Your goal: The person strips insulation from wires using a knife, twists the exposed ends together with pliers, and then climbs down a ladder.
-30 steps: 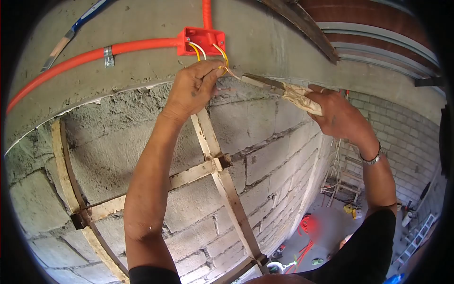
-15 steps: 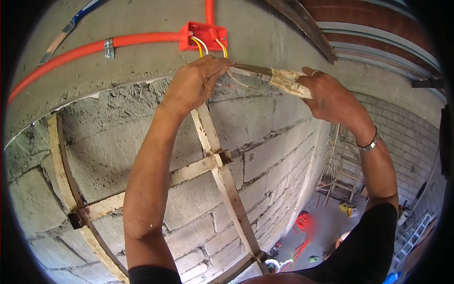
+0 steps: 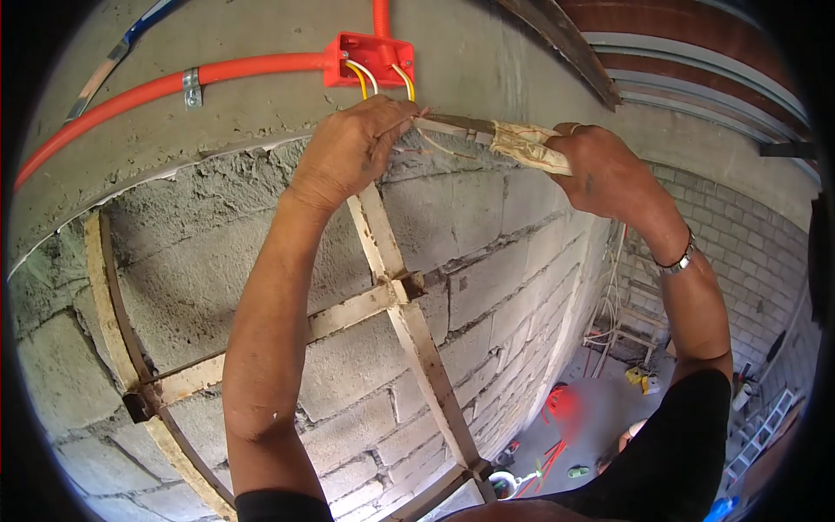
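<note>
My left hand (image 3: pixel 352 148) is closed in a pinch on electrical wires just below the red junction box (image 3: pixel 370 74). Yellow and white wires (image 3: pixel 407 83) come down out of the box to the fingers. My right hand (image 3: pixel 600 170) is wrapped round the cream, tape-covered handles of a pair of pliers (image 3: pixel 526 146). The pliers point left, and their jaws meet bare copper strands (image 3: pixel 424 113) at my left fingertips. A thin loose wire end (image 3: pixel 448 150) hangs below the jaws. My left fingers hide most of the pinched wires.
Orange conduit (image 3: pixel 252 68) runs left from the box, held by a metal clamp (image 3: pixel 192 87). A hacksaw-like blue tool (image 3: pixel 130 39) lies upper left. A metal frame (image 3: pixel 383 235) stands against the block wall. Far below are a ladder (image 3: pixel 761 435), orange tubing (image 3: pixel 561 402) and a partly visible person.
The pliers' handles look closer together than before. My hands and the box sit slightly further left and up in view. Both grips stay the same.
</note>
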Tool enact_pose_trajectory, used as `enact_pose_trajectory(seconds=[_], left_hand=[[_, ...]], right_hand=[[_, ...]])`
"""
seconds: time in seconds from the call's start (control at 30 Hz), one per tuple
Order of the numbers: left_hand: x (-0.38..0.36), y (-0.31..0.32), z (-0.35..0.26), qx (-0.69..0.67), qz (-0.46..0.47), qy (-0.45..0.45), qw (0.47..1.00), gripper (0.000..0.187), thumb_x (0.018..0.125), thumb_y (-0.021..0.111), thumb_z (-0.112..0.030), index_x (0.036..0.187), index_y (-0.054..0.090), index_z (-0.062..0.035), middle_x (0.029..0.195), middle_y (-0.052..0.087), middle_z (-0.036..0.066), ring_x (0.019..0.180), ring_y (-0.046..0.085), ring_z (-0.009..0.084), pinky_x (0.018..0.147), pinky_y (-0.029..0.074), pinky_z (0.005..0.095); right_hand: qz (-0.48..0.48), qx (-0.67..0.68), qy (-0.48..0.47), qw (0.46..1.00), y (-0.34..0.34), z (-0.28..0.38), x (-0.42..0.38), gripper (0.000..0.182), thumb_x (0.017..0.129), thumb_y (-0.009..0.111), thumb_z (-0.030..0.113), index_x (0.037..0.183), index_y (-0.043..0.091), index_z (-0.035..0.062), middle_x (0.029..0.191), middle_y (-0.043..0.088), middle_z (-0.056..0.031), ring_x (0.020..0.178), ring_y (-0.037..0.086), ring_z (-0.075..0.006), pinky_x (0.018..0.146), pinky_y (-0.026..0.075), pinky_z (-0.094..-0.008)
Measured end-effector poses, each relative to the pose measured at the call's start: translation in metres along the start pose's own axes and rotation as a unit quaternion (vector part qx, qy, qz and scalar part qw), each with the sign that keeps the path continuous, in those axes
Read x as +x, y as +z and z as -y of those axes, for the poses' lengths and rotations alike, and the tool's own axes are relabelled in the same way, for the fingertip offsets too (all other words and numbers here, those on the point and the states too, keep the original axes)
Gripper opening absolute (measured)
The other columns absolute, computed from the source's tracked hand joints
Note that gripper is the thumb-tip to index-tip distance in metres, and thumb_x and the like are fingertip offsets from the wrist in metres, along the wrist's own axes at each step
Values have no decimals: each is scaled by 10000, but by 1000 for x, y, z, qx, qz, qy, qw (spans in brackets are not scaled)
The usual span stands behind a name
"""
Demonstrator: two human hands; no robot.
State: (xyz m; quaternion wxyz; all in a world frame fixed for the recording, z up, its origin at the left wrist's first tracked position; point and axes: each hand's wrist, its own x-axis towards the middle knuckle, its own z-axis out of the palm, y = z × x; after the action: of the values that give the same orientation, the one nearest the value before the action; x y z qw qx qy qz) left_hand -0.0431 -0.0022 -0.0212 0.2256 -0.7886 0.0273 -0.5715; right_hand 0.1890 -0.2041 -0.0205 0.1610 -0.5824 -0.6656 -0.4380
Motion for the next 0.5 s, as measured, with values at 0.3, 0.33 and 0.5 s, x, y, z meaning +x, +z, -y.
enact_pose_trajectory(seconds=[0.3,0.33,0.5], left_hand=[[-1,-2,1,28,28,5,999,258,890,631,-54,1143,671,-87,973,684,125,787,663,294,726,538,346],[-1,-2,1,28,29,5,999,258,890,631,-54,1143,671,-87,973,684,125,787,663,294,726,538,346],[-2,-4,2,27,27,15,999,260,879,622,-27,1137,647,-52,985,666,138,800,653,309,723,533,365]], right_hand=[[-7,20,-7,1000,7,-5,2,154,790,729,97,864,693,-33,772,647,-247,721,645,-386,693,521,-425],[-7,21,-7,1000,9,-6,2,154,790,729,97,864,693,-33,772,647,-247,721,645,-386,693,521,-425],[102,129,121,979,4,5,2,246,874,694,194,853,671,-51,722,662,-213,655,677,-289,641,531,-395]])
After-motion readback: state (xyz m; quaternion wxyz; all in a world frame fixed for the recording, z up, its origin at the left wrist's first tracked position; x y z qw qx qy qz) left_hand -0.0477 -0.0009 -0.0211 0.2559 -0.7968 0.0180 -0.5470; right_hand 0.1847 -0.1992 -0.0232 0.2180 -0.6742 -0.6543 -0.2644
